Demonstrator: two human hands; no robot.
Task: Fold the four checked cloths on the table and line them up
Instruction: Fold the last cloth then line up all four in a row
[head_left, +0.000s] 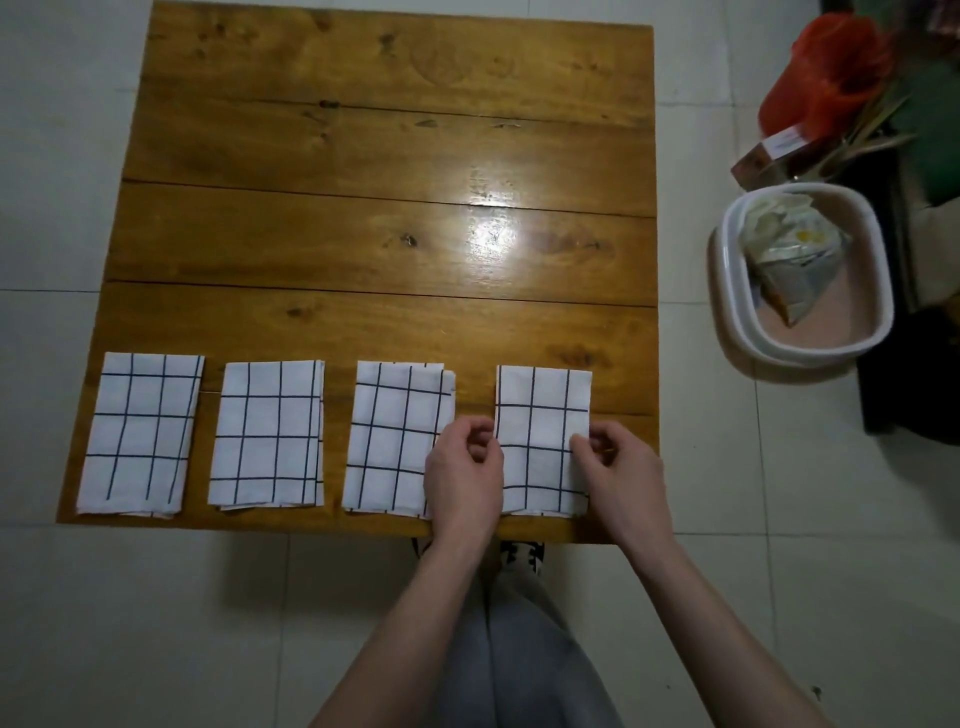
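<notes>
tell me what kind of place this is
Probably a room in a home: a wooden plank table on a pale tiled floor, with a white plastic basin and household clutter on the floor beside it.

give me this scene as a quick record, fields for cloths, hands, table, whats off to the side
cloths: four folded checked cloths in a row along the table's near edge
rightmost cloth: between both hands
left hand: at its left edge, fingers curled
right hand: at its right edge, grip unclear
table: wooden planks
side: white tub on floor, crumpled bag inside
</notes>
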